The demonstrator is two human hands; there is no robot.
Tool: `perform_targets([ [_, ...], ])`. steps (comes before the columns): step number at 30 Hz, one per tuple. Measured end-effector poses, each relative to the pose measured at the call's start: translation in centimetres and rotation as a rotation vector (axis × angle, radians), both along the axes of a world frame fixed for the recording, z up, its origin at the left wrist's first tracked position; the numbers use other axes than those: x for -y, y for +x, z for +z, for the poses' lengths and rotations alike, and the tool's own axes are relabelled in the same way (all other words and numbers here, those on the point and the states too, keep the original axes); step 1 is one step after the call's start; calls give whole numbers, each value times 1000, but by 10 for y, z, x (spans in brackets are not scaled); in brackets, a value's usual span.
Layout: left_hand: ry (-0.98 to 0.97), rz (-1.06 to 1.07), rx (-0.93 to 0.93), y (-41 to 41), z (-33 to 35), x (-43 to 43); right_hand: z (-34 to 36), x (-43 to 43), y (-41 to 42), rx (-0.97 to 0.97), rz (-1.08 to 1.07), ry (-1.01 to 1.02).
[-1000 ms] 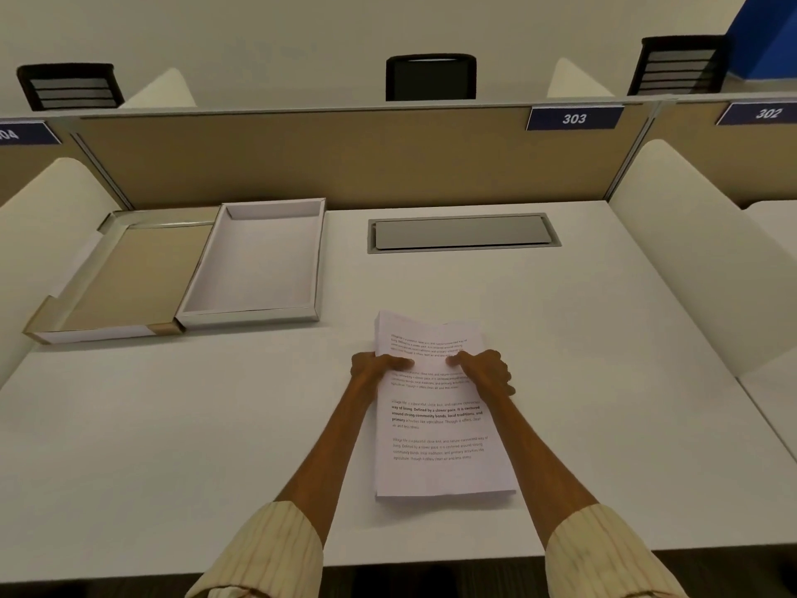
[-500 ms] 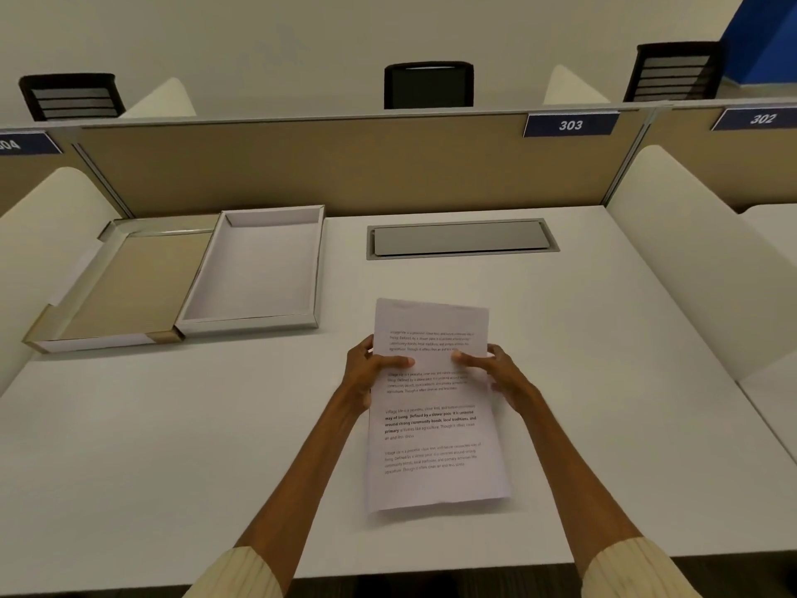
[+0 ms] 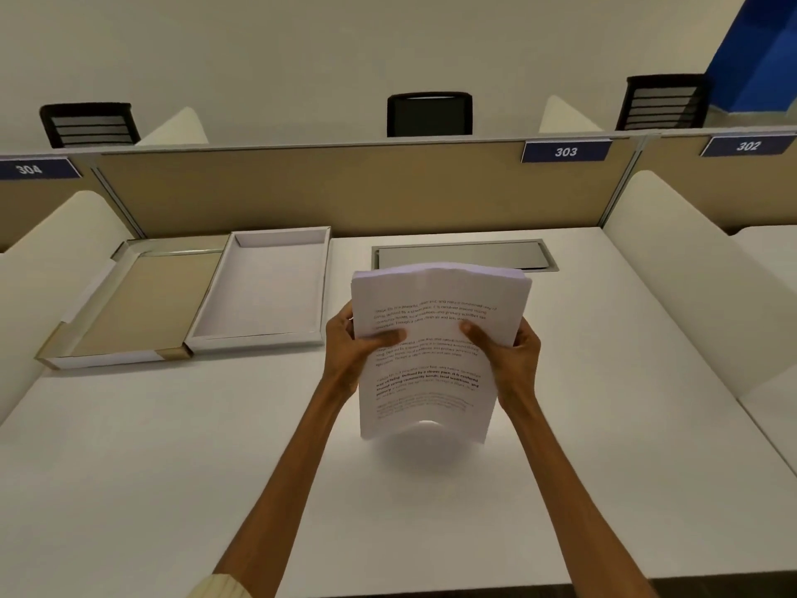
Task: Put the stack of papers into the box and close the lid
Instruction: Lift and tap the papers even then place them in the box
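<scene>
A stack of printed white papers hangs above the desk at the centre, tilted up toward me and slightly bowed. My left hand grips its left edge with the thumb on the front page. My right hand grips the right edge the same way. The box lies open and empty at the back left of the desk, a shallow white tray. Its lid, brown inside, lies flat and attached on the tray's left side.
A white desk with a grey cable hatch behind the papers. A tan partition runs along the back. Curved white side dividers stand on both sides. Black chairs show beyond the partition.
The stack has been lifted off the desk by both hands and tilted up toward me; a second ago it lay flat under my fingers.
</scene>
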State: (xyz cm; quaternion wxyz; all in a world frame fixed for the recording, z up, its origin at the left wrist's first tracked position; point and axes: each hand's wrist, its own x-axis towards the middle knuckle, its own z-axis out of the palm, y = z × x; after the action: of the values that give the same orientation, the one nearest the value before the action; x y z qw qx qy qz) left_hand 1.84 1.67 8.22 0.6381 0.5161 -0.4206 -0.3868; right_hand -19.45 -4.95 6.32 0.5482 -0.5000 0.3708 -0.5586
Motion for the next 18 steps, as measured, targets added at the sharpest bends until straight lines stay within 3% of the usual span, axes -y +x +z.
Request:
perform_targets([
  [9, 64, -67, 1, -11, -31, -14, -24, -25, -1, -73, -11, -26],
  [15, -50, 87, 50, -12, -16, -7, -10, -15, 2, -98, -75, -79],
  [18, -101, 276, 70, -24, 0, 0, 7, -9, 13, -72, -227, -135],
])
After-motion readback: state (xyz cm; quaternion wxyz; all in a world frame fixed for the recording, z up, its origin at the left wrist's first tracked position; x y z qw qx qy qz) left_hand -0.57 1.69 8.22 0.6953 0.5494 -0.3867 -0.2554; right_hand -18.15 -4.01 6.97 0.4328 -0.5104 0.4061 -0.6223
